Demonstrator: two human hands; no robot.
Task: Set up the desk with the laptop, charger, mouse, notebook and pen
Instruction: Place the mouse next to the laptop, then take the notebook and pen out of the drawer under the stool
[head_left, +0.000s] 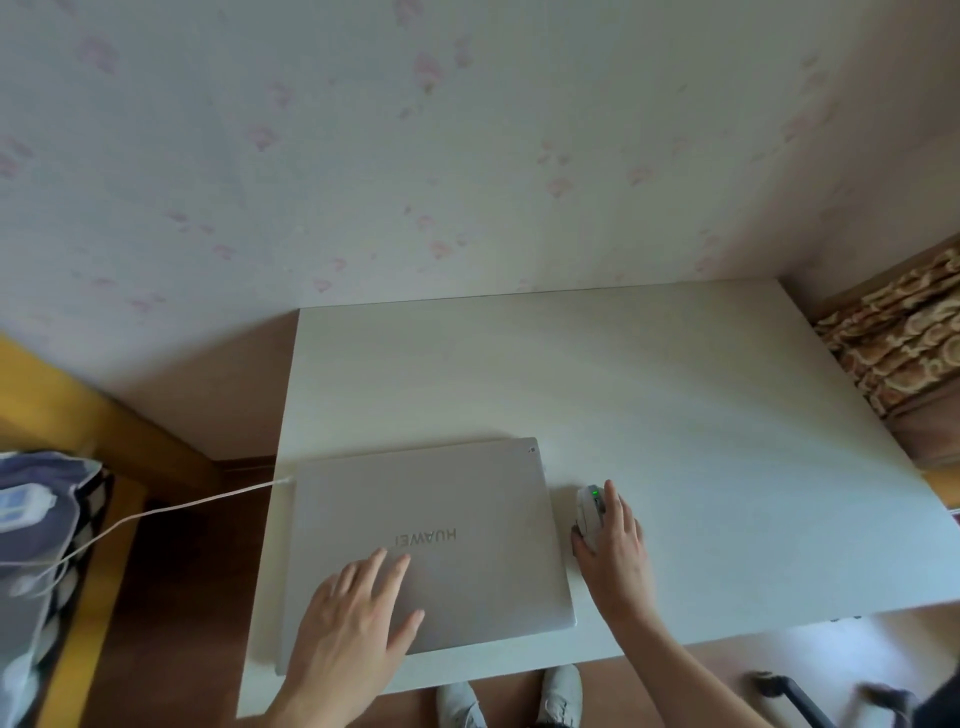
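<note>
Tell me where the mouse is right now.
In the head view, the mouse sits on the white desk just right of the closed laptop, under the right hand.

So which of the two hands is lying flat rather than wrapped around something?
The left hand: its fingers lie spread flat on the closed laptop. The right hand cups the white mouse beside it.

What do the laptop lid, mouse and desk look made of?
Laptop: likely metal, matte silver-grey, even dull sheen. Mouse: looks like white plastic, with a green light. Desk: smooth matte white top, probably laminate; uncertain.
</note>
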